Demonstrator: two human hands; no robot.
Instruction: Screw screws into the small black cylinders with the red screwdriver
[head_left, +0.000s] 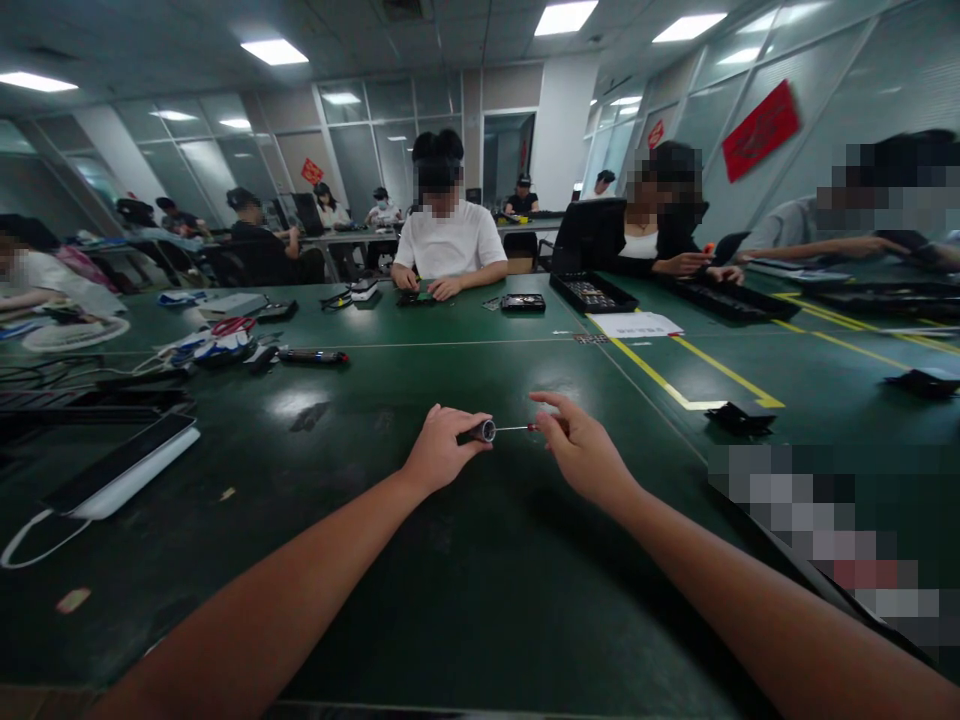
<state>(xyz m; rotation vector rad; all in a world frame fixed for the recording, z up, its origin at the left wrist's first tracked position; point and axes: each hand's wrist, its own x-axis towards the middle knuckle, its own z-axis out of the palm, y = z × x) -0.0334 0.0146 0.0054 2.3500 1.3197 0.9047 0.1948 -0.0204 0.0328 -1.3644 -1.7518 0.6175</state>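
My left hand (442,445) is closed around a short dark cylinder (487,431), whose round end with a pale rim faces me. From beside that end a thin metal shaft runs right to a small red part; together they look like a slim screwdriver (517,428). The red part sits at the thumb and fingers of my right hand (581,440), which is closed on it with the index finger raised. Whether the shaft's tip touches the cylinder I cannot make out. Both hands are held over the green table (465,600).
A black-and-white bar with a cord loop (124,465) lies at left. Behind it are cables, red-handled scissors (232,327) and a dark pen-like tool (311,356). Black parts trays (592,293) and a small black piece (741,417) lie right. Several people work around the table.
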